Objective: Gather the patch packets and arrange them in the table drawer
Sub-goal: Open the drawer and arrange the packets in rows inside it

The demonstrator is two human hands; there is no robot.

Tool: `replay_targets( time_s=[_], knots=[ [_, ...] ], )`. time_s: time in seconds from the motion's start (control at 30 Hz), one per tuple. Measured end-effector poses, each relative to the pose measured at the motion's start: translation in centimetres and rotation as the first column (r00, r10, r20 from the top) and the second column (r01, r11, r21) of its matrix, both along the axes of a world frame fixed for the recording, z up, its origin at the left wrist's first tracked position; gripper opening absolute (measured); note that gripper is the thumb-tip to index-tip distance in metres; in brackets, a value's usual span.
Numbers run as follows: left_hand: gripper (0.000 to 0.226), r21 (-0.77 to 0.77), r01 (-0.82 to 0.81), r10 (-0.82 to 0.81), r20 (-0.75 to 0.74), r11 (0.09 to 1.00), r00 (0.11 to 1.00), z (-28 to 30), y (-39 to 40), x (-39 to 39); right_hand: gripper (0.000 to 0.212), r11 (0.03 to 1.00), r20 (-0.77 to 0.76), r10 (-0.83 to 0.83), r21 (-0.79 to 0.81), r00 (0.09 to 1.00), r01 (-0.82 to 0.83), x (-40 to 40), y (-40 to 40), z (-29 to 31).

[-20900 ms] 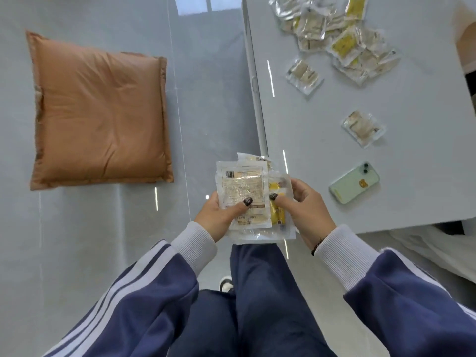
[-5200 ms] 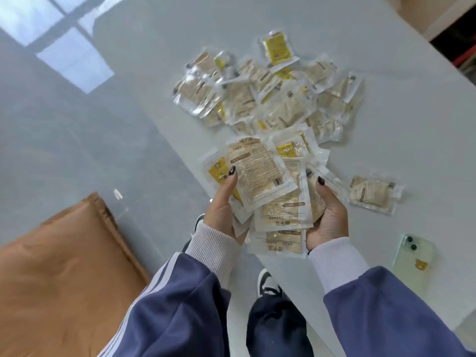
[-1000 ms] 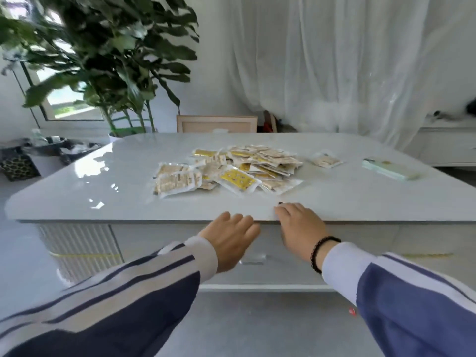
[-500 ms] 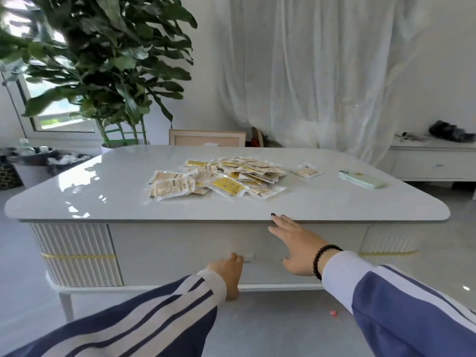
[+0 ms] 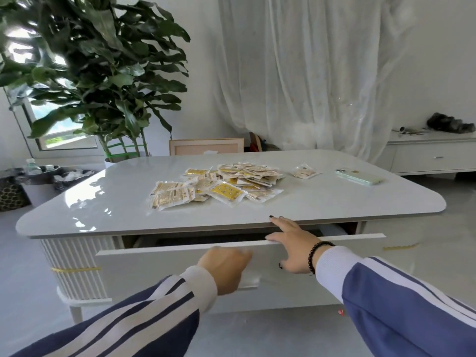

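The drawer (image 5: 159, 264) now stands pulled out below the desk's (image 5: 103, 215) near edge, left hand (image 5: 226, 266) curled on its handle, right hand (image 5: 291, 243) spread open over its top lip, ready for the packets (image 5: 219, 186)

Pale green phone (image 5: 358, 177) lies flat on the right part of the tabletop. Large leafy potted plant (image 5: 98, 73) stands behind my table's far left corner. Sheer white curtain (image 5: 309, 73) hangs across the back wall. Low white sideboard (image 5: 432, 155) at right carries a dark bundle (image 5: 449, 122). Framed panel (image 5: 206, 146) leans behind.
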State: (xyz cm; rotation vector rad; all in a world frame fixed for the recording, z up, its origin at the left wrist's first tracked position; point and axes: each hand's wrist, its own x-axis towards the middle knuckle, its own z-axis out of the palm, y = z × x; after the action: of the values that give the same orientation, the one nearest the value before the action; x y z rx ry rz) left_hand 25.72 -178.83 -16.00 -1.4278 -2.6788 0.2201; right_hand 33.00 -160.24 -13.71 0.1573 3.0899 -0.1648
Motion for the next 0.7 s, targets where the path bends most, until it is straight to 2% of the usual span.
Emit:
replay_targets(
  time_s=[0.1,0.2,0.27,0.37,0.43,0.6,0.7],
  knots=[
    [0.027,0.224,-0.01,0.025,-0.067,0.974,0.997,2.0,-0.8,-0.3,0.064,0.999,0.044,-0.036,0.004,0.998,0.036,0.5,-1.1,1.0],
    [0.044,0.267,0.0,0.04,-0.143,0.964,0.989,2.0,-2.2,-0.8,0.066,0.995,0.105,-0.09,-0.027,0.99,0.093,1.1,-1.3,1.8],
    [0.055,0.186,-0.075,0.106,-0.164,0.98,0.981,1.8,-2.9,-1.2,0.063,0.992,0.125,-0.105,-0.056,0.987,0.113,1.5,-1.2,2.3],
    [0.043,0.033,-0.166,0.169,-0.133,0.986,0.977,2.3,-3.6,-1.3,0.057,0.995,0.195,-0.076,-0.052,0.978,0.087,1.5,-1.2,3.3],
    [0.043,-0.078,-0.168,0.16,-0.093,0.983,0.983,2.9,-4.0,-0.7,0.052,0.993,0.267,-0.062,-0.079,0.962,0.086,1.7,-1.4,4.4],
    [0.046,-0.229,-0.147,0.195,0.201,0.962,0.96,5.4,-4.1,-1.0,0.046,0.995,0.385,-0.074,-0.028,0.92,0.092,2.1,-1.8,6.2],
    [0.049,-0.267,-0.149,0.22,0.259,0.952,0.94,6.5,-3.7,-0.8,0.046,0.994,0.404,-0.075,-0.048,0.912,0.103,2.3,-2.2,6.2]
  ],
)
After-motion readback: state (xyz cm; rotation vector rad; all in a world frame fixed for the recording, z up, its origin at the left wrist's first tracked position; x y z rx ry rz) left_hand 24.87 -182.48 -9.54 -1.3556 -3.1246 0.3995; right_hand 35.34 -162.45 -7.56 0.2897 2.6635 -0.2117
